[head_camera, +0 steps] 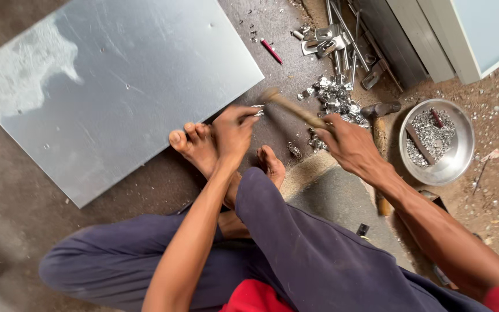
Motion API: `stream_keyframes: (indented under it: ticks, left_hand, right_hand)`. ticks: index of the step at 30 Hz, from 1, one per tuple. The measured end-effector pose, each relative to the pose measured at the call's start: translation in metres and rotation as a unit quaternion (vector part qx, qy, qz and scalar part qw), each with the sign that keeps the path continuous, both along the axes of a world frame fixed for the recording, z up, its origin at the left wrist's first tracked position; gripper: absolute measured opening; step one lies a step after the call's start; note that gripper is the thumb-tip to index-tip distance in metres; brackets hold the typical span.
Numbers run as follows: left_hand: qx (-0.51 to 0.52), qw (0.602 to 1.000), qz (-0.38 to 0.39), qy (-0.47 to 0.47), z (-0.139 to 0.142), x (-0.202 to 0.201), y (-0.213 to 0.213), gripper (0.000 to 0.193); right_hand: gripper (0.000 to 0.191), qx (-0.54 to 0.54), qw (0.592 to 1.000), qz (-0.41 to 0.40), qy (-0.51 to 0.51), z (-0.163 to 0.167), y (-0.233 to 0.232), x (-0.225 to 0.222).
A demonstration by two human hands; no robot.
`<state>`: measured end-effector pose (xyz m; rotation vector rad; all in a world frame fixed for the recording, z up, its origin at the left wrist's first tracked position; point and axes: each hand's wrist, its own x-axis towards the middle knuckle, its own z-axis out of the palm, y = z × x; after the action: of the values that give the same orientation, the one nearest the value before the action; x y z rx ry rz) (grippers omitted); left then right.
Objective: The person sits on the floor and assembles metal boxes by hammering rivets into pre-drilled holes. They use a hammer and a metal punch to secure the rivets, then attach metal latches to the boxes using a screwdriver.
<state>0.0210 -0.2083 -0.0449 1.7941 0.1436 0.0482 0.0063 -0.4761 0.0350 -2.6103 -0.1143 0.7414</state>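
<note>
I sit on the floor with bare feet in front of me. My left hand pinches a small shiny metal piece just past my toes, near the corner of a large grey metal sheet. My right hand grips the wooden handle of a hammer, whose blurred head hangs just above the small piece. A heap of small silver metal parts lies right behind the hammer.
A round steel bowl with small silver parts and two dark tools sits at the right. A second hammer lies beside it. Metal brackets and rods are piled at the top, next to grey cabinets. A red pen lies on the floor.
</note>
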Motion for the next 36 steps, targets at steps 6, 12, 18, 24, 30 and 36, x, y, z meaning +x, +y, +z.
stream_keyframes:
  ticks: [6,12,18,24,30,36]
  left_hand:
    - [0.073,0.993,-0.013,0.095,-0.016,0.033,-0.028,0.025]
    - [0.097,0.990,0.001,0.099,-0.019,0.033,-0.025,0.033]
    - [0.111,0.993,-0.028,-0.016,-0.027,0.031,-0.026,0.025]
    - [-0.127,0.979,-0.147,0.055,-0.029,0.010,-0.037,0.022]
    - [0.253,0.834,-0.481,-0.096,-0.027,0.002,-0.068,0.023]
    - [0.140,0.914,-0.380,0.012,-0.024,0.008,-0.067,0.015]
  right_hand:
    - [0.053,0.105,0.990,-0.089,-0.041,-0.009,-0.021,-0.045]
    - [0.045,0.124,0.985,-0.113,-0.026,-0.037,0.000,-0.068]
    - [0.052,0.135,0.973,-0.056,-0.181,-0.035,-0.014,-0.074]
    - [0.038,0.006,0.966,-0.055,-0.254,-0.046,-0.044,-0.075]
    - [0.025,-0.087,0.941,0.070,-0.320,-0.057,-0.024,-0.056]
    - [0.034,-0.147,0.954,0.076,-0.249,-0.053,-0.004,-0.051]
